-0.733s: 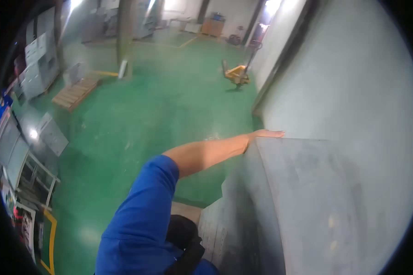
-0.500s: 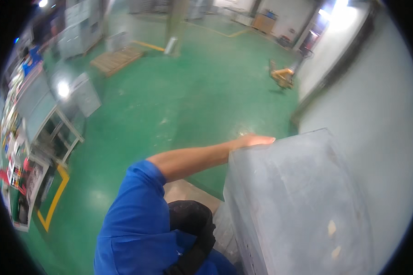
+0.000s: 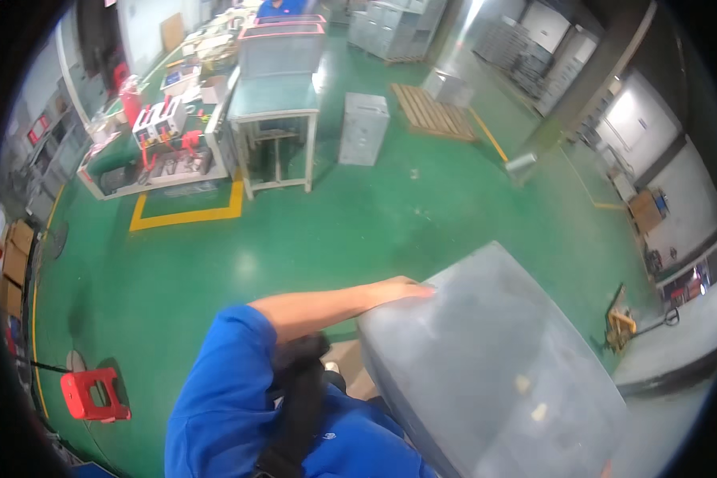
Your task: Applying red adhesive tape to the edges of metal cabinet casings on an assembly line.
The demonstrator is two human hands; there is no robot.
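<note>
A large grey metal box (image 3: 486, 342) fills the lower right, tilted close against my body, with two pale patches on its broad face. My left hand (image 3: 398, 291) grips its far left edge; the arm in a blue sleeve reaches across from the left, and part of the fingers is hidden by the box. At the box's lower right edge a small skin-coloured sliver (image 3: 607, 468) shows, perhaps a fingertip of my right hand. The rest of that hand is out of sight.
Ahead stand a work table (image 3: 275, 99), a grey metal cabinet (image 3: 364, 127) and a wooden pallet (image 3: 434, 111). A red stool (image 3: 95, 394) is at the left, a yellow pallet jack (image 3: 621, 323) at the right. A person in blue (image 3: 281, 8) is at the far bench.
My view has swung left, so the work table and cabinet now lie ahead and the red stool shows. The box has turned along with me, still in my left hand's grip.
</note>
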